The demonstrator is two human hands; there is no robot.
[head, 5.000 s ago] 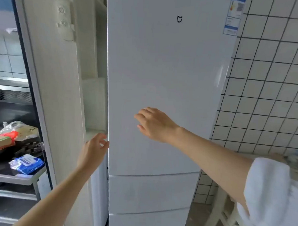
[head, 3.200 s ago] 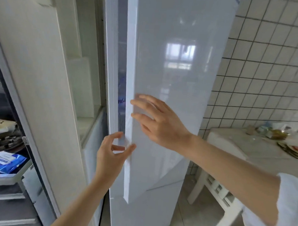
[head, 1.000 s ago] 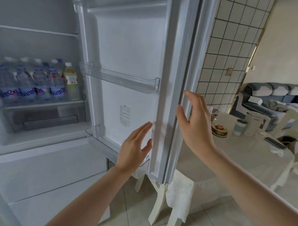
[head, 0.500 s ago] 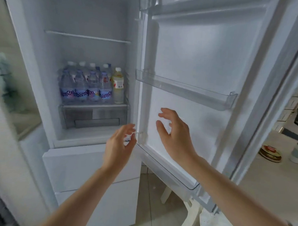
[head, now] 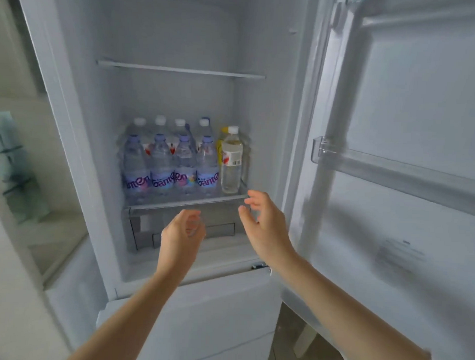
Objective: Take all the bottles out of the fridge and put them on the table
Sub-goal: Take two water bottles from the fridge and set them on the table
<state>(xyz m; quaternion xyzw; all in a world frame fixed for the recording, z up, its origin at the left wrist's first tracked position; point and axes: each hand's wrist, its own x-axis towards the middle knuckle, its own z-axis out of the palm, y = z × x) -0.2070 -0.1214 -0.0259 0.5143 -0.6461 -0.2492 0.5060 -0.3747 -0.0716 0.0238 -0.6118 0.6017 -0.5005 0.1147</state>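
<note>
The white fridge (head: 77, 151) stands open. On its lower glass shelf (head: 186, 203) stand several water bottles with purple labels (head: 160, 173), in two rows. At the right end of the front row is a clear bottle with a white cap (head: 231, 163), and a yellow bottle (head: 222, 141) shows behind it. My left hand (head: 181, 236) and my right hand (head: 264, 224) are raised side by side just below the shelf's front edge, fingers loosely curved and holding nothing. Neither hand touches a bottle.
The fridge door (head: 412, 133) is swung wide open on the right, with a clear door bin (head: 381, 164) on its inside. An upper shelf (head: 181, 70) holds nothing. A drawer (head: 174, 231) sits under the bottle shelf. Closed lower compartments (head: 198, 314) lie below.
The door has been pulled fully open over the last seconds. Both hands have left the door and moved inward and up toward the bottle shelf; the view has come closer to the fridge interior.
</note>
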